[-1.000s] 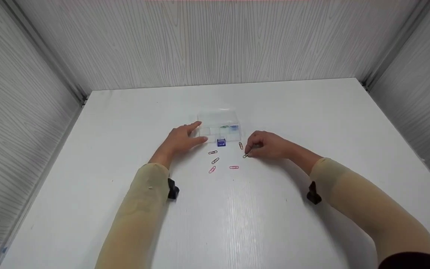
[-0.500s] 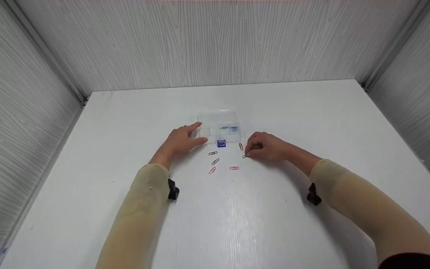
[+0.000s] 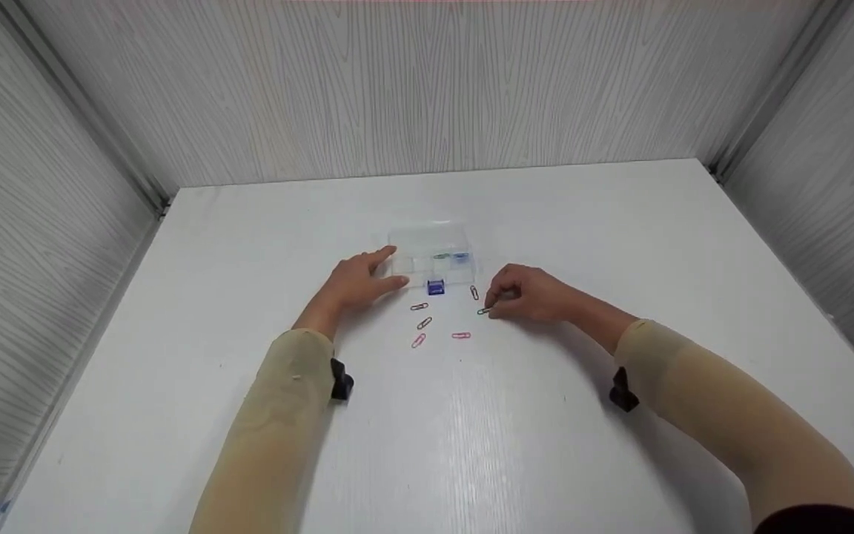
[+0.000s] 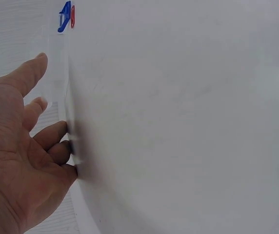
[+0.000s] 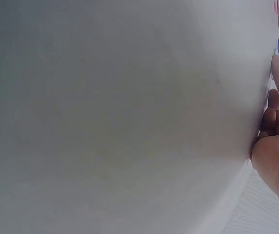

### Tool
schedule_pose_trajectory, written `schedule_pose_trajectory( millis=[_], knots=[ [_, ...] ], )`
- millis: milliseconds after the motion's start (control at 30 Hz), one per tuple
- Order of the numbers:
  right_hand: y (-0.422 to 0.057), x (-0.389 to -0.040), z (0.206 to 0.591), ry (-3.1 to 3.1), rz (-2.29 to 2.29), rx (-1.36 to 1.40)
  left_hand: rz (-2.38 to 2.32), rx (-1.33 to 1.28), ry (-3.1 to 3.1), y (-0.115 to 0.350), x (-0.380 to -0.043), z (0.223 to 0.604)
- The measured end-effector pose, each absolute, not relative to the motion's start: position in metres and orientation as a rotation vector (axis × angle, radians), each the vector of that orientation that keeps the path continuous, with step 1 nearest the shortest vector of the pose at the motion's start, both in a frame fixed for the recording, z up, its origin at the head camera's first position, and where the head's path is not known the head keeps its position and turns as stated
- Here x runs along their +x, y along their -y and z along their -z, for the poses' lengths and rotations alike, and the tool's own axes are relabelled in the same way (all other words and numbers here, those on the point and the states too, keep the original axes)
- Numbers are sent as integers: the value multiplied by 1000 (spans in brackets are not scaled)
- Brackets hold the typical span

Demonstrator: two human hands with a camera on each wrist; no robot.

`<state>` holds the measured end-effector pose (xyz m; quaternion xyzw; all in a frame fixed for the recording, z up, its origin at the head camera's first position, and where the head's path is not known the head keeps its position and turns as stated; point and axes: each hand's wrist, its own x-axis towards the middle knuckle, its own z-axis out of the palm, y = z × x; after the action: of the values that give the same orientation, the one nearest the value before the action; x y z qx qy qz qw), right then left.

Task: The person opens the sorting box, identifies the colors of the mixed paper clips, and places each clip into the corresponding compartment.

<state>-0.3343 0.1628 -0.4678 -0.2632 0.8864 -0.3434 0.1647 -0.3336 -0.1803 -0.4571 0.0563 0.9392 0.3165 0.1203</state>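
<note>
My left hand (image 3: 364, 280) rests at the left side of a clear plastic compartment box (image 3: 428, 237), thumb and index finger spread along its edge. In the left wrist view the other fingers (image 4: 59, 151) bend down to the table. The box's lid is raised at the back, and a blue latch (image 3: 436, 287) shows at its front. Green (image 3: 442, 256) and blue paper clips (image 3: 461, 256) lie in the back right compartments. Right of the box, my right hand (image 3: 527, 293) pinches a dark paper clip (image 3: 483, 311) between thumb and index finger, close over the table.
A dark paper clip (image 3: 474, 293) lies between the box and my right hand. In front of the box are two brownish clips (image 3: 425, 323) and two pink clips (image 3: 461, 336). White wood-grain panels (image 3: 434, 89) enclose the table's back and sides.
The dark paper clip at my right fingertips now lies flatter and shows more of its length. My left hand stays at the box. The whole view has shifted slightly.
</note>
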Motion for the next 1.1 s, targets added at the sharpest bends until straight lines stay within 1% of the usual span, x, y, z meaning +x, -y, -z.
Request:
schedule_pose_trajectory(
  millis=[533,1100],
  knots=[
    [-159,-331,467,-2507,932,-759,-934,177,-2739,180,-331,456],
    [-157,-328,462,-2526,930,-674,-921,190,-2742,181,-333,457]
  ],
)
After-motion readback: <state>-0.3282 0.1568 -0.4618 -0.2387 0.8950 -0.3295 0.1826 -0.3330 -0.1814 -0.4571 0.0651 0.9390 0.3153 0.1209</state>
